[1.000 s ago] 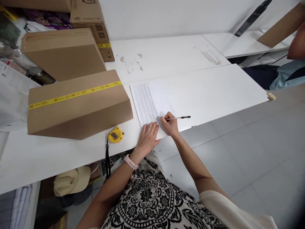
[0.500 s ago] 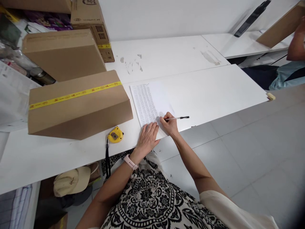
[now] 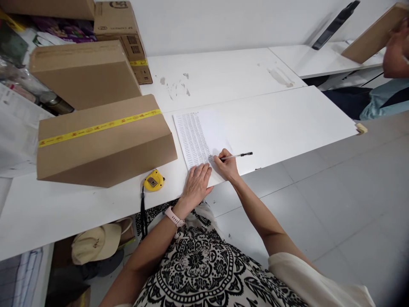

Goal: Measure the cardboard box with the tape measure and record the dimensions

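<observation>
A sheet of paper [image 3: 193, 136] with several columns of small writing lies on the white table near its front edge. My left hand [image 3: 197, 183] rests flat on the bottom of the sheet, fingers stretched out. In my right hand [image 3: 227, 165] a pen [image 3: 241, 154] with a clear barrel and black end is pinched, its tip hidden behind the fingers at the paper's lower part. Left of my left hand lies a yellow tape measure [image 3: 154, 181] with a black strap hanging over the edge.
A taped cardboard box [image 3: 105, 140] stands left of the paper, with more boxes [image 3: 86, 68] behind. A cream cap [image 3: 96, 243] sits below the table. At the far right, another person's hand [image 3: 396, 51] is at a brown board [image 3: 373, 32]. A black cylinder [image 3: 335, 25] leans against the wall.
The pen has tilted slightly while my right hand stays at nearly the same spot on the paper. My left hand keeps still. The other person's hand has shifted at the board.
</observation>
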The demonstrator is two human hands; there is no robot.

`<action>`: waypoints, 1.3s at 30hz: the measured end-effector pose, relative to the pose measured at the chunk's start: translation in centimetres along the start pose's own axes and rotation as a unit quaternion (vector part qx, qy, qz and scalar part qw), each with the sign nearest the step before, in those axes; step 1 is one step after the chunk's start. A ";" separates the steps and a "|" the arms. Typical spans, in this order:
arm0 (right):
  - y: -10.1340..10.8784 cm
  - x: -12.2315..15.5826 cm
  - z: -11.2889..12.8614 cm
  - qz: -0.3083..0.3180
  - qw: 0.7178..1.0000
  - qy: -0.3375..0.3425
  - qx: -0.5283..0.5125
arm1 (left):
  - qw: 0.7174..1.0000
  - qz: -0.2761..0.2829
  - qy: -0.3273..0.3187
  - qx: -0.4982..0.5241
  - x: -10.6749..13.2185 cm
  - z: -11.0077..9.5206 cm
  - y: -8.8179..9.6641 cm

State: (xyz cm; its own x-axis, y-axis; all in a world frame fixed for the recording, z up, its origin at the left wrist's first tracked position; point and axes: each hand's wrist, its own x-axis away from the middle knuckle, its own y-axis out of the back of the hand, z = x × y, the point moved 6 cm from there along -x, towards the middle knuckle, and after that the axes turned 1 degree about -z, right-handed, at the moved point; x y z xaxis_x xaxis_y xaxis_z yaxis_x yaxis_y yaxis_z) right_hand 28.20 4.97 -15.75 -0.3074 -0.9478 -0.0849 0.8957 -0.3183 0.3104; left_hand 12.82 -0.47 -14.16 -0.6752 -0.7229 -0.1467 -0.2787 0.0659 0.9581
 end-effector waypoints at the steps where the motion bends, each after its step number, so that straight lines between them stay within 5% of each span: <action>1: 0.0 0.0 0.0 0.002 1.000 0.000 0.001 | 1.000 0.001 0.001 0.000 0.0 0.0 0.0; 39: 0.0 -0.1 0.0 -0.002 1.000 0.009 0.007 | 1.000 0.000 0.001 -0.005 0.1 0.1 -0.1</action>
State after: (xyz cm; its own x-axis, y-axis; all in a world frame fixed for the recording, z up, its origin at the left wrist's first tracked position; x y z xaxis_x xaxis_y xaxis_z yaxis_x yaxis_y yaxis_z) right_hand 28.26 5.09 -15.77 -0.3058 -0.9466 -0.1025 0.8895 -0.3224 0.3237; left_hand 12.73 -0.54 -14.33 -0.6734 -0.7248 -0.1457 -0.2720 0.0596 0.9605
